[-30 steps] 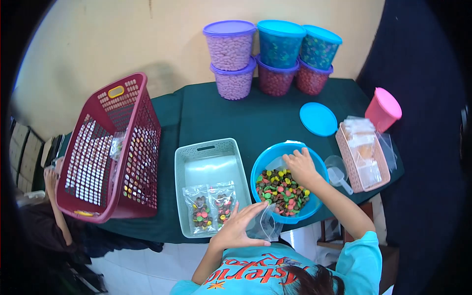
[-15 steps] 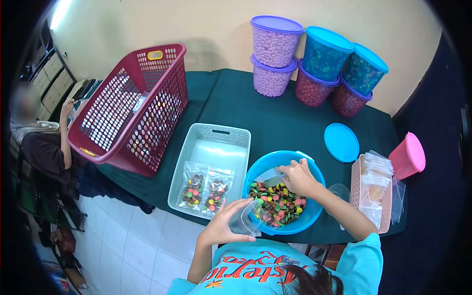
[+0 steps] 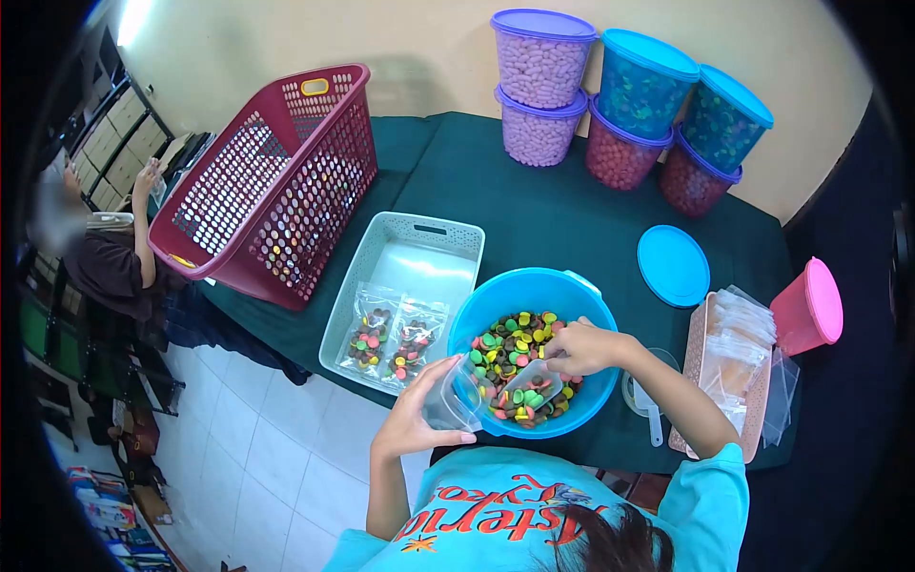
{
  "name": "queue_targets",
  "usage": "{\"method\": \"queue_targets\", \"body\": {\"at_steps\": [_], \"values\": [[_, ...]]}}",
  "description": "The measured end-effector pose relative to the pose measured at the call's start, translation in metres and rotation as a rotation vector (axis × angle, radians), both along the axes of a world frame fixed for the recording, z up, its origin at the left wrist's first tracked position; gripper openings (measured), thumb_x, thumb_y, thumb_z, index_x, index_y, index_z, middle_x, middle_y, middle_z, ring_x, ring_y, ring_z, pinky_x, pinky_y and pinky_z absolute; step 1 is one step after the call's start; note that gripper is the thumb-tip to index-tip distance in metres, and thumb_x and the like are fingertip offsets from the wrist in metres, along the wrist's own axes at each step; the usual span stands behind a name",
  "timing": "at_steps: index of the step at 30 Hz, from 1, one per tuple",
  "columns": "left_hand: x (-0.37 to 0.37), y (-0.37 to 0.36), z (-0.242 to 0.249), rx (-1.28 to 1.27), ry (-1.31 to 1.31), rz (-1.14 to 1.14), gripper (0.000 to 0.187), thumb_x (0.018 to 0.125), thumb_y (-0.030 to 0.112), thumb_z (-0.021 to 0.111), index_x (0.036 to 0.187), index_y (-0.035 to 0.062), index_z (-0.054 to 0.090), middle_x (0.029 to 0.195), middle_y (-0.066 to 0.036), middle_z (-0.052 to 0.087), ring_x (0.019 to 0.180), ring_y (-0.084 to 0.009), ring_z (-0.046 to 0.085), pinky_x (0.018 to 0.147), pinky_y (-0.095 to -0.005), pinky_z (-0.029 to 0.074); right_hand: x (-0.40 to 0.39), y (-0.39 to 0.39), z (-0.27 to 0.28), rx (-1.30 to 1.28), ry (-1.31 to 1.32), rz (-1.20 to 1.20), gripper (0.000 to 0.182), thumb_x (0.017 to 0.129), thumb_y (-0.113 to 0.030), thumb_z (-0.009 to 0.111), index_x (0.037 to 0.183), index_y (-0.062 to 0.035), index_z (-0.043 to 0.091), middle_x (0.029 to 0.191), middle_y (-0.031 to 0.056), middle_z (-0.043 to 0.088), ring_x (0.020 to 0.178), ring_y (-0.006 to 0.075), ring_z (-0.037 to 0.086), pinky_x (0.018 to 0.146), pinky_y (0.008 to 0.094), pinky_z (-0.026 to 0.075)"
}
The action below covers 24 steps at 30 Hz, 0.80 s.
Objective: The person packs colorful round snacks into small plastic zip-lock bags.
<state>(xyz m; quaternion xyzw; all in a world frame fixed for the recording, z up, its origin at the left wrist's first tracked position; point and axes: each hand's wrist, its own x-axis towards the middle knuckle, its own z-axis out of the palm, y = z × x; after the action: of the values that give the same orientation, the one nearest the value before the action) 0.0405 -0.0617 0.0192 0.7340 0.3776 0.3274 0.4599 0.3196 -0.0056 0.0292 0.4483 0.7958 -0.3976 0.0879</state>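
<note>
My left hand (image 3: 412,419) is closed around the side of a clear plastic pouch (image 3: 452,398), its open mouth facing the blue tub's left rim. My right hand (image 3: 583,347) grips a translucent scoop (image 3: 530,387), which lies among the candies with some green, pink and brown pieces in it. Loose button-shaped candies (image 3: 505,345) in brown, green, yellow and pink cover the bottom of the blue tub (image 3: 596,400). Left of the tub, two filled clear pouches (image 3: 412,345) lie in a pale green tray (image 3: 419,259).
A tall maroon basket (image 3: 334,162) stands at the back left, a person (image 3: 105,267) beyond it. Lidded candy tubs (image 3: 543,86) are stacked along the wall. To the right are a blue lid (image 3: 673,265), a pink basket of clear bags (image 3: 699,381), a pink container (image 3: 805,305) and a white-handled utensil (image 3: 653,419).
My right hand has moved lower in the tub, and the scoop has turned from the back edge into the candies near the front. The left hand still holds the pouch beside the rim.
</note>
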Motion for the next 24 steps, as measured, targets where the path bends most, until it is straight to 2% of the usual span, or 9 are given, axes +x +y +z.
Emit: {"method": "queue_targets", "body": {"at_steps": [3,8,9,11,15,18,20,22,24], "values": [[-0.001,-0.001,0.002,-0.006,-0.011,-0.001,0.09,0.048,0.03,0.081,0.124,0.003,0.041,0.122,-0.013,0.046,0.115,-0.0261,0.042,0.097,-0.0366,0.031,0.004,-0.005,0.008,0.051,-0.026,-0.024,0.027,0.084,-0.03,0.046,0.085,-0.0096,0.064,0.057,0.0032,0.06,0.064,0.016,0.057,0.074,0.0369,0.03],[-0.006,-0.003,0.013,-0.039,-0.016,0.058,0.088,0.048,0.03,0.082,0.123,0.0029,0.043,0.118,-0.016,0.049,0.112,-0.0279,0.045,0.095,-0.0369,0.033,0.008,-0.013,0.024,0.372,0.139,-0.135,0.033,0.085,-0.03,0.043,0.072,-0.0067,0.062,0.051,0.0063,0.055,0.056,0.0213,0.055,0.07,0.035,0.034],[-0.006,-0.001,0.017,0.05,0.031,0.096,0.088,0.048,0.03,0.082,0.122,0.0031,0.043,0.118,-0.016,0.049,0.11,-0.0278,0.046,0.094,-0.0372,0.034,0.009,-0.015,0.031,0.376,0.141,-0.144,0.033,0.085,-0.03,0.043,0.072,-0.0067,0.062,0.051,0.0063,0.055,0.056,0.0213,0.055,0.07,0.035,0.034],[-0.005,0.007,0.021,0.218,0.116,0.124,0.089,0.047,0.033,0.082,0.121,0.0034,0.044,0.116,-0.017,0.05,0.107,-0.0285,0.048,0.09,-0.0381,0.037,0.014,-0.019,0.049,0.355,0.226,-0.217,0.034,0.085,-0.029,0.044,0.068,-0.0047,0.061,0.049,0.01,0.052,0.05,0.0241,0.053,0.06,0.0367,0.038],[0.013,0.025,0.033,0.333,0.237,0.066,0.085,0.05,0.039,0.08,0.119,0.0018,0.046,0.112,-0.016,0.051,0.104,-0.0307,0.049,0.087,-0.0402,0.037,0.032,-0.02,0.073,0.495,0.221,-0.294,0.035,0.083,-0.029,0.046,0.067,-0.001,0.061,0.051,0.0145,0.051,0.044,0.0268,0.051,0.049,0.0387,0.039],[0.027,0.035,0.043,0.334,0.308,-0.014,0.081,0.052,0.034,0.08,0.117,-0.0008,0.046,0.11,-0.017,0.052,0.103,-0.0287,0.05,0.087,-0.0377,0.039,0.035,-0.021,0.09,0.481,0.245,-0.428,0.035,0.083,-0.029,0.047,0.069,-0.0005,0.062,0.051,0.0144,0.052,0.044,0.027,0.05,0.049,0.0382,0.039],[0.034,0.04,0.049,0.362,0.311,-0.052,0.079,0.054,0.033,0.08,0.117,-0.0011,0.046,0.107,-0.017,0.053,0.101,-0.0295,0.051,0.086,-0.0378,0.039,0.027,-0.022,0.101,0.456,0.157,-0.483,0.035,0.083,-0.029,0.047,0.071,-0.0013,0.064,0.052,0.0139,0.053,0.046,0.0267,0.051,0.053,0.0376,0.039],[0.036,0.044,0.048,0.376,0.286,-0.087,0.077,0.055,0.032,0.079,0.116,-0.0016,0.046,0.106,-0.017,0.054,0.099,-0.0292,0.052,0.085,-0.0374,0.04,0.019,-0.024,0.104,0.62,0.085,-0.44,0.036,0.083,-0.028,0.047,0.061,-0.002,0.059,0.049,0.0115,0.05,0.043,0.0235,0.047,0.051,0.0355,0.036],[0.035,0.051,0.041,0.337,0.24,-0.106,0.078,0.056,0.037,0.077,0.116,-0.0016,0.046,0.108,-0.017,0.053,0.1,-0.0295,0.052,0.086,-0.039,0.039,0.01,-0.026,0.11,0.626,0.008,-0.465,0.037,0.083,-0.029,0.047,0.061,-0.0022,0.059,0.049,0.0116,0.051,0.045,0.0246,0.048,0.055,0.036,0.036]]}}
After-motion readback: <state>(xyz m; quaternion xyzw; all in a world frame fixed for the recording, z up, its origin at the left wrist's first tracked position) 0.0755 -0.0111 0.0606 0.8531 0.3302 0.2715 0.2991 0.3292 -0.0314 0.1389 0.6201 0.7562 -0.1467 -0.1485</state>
